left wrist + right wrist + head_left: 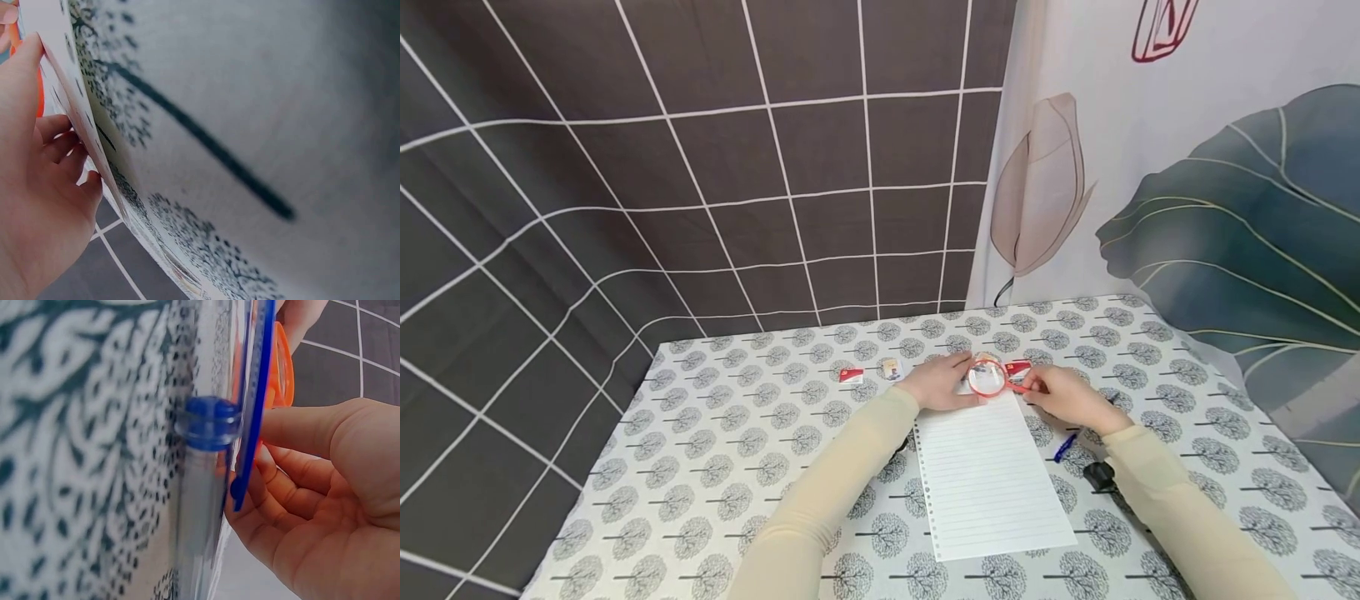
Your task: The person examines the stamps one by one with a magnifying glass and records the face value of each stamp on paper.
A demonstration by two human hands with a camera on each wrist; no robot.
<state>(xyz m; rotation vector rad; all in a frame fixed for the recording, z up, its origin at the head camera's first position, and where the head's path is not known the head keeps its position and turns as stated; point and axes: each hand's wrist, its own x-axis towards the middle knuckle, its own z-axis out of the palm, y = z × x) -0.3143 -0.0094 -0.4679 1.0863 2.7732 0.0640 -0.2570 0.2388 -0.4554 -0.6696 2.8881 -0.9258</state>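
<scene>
A white cloth printed with dark, round-crowned trees covers the table [730, 450]. On it lies a ruled loose-leaf sheet [992, 479], punched with holes down its left edge. Beyond its top edge is a red-and-white card [1021, 367]; to the upper left lie another red-and-white card [851, 377] and a small pale picture card [891, 370]. A blue pen [1064, 447] lies right of the sheet.

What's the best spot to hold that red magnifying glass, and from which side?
Probably best to grip the red magnifying glass by its slim handle, coming from the person's right: the handle juts that way from the round rim. The right hand pinches it there, leaving the rim free.
</scene>
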